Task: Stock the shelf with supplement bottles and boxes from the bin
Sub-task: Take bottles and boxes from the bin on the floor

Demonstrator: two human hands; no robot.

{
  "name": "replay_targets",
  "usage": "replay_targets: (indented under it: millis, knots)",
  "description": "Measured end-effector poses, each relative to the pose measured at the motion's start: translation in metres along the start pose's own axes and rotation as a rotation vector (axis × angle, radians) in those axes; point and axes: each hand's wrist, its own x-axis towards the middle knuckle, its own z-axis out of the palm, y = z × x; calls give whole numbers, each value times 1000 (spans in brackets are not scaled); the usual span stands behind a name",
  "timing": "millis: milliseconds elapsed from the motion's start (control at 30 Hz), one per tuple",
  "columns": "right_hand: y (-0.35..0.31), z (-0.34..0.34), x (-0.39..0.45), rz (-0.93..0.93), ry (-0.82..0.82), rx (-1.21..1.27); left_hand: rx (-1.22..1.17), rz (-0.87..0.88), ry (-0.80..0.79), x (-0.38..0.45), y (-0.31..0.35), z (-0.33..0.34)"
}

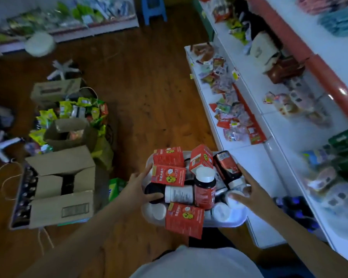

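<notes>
White plastic bin (235,220), heaped with hard bottles (204,192) and light card boxes (169,175), at low shelf (247,157) edge. Likely heavy, load loose; left hand (139,187) clamps rim, right hand (253,191) lies splayed on bottles. Lift by rims.

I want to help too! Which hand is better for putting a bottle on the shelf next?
Probably the right hand: it touches white-capped bottles on the bin side nearest the shelf. The left hand holds the bin's far edge.
</notes>
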Motion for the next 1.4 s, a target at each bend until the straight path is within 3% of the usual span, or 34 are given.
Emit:
replay_targets:
  millis: [167,433,733,1133,1400]
  knots:
    - [-36,-19,97,-53,-103,25,-108,-67,51,49,17,-38]
    - [-79,-52,227,-85,-191,51,-188,-29,91,134,43,-107]
    - [-134,-60,385,-82,-197,12,-173,35,138,259,70,-210]
    - [-269,-50,599,-99,-195,-37,-149,51,142,438,69,-392]
    - [-318,-43,754,-46,-223,-29,-173,87,170,555,78,-502]
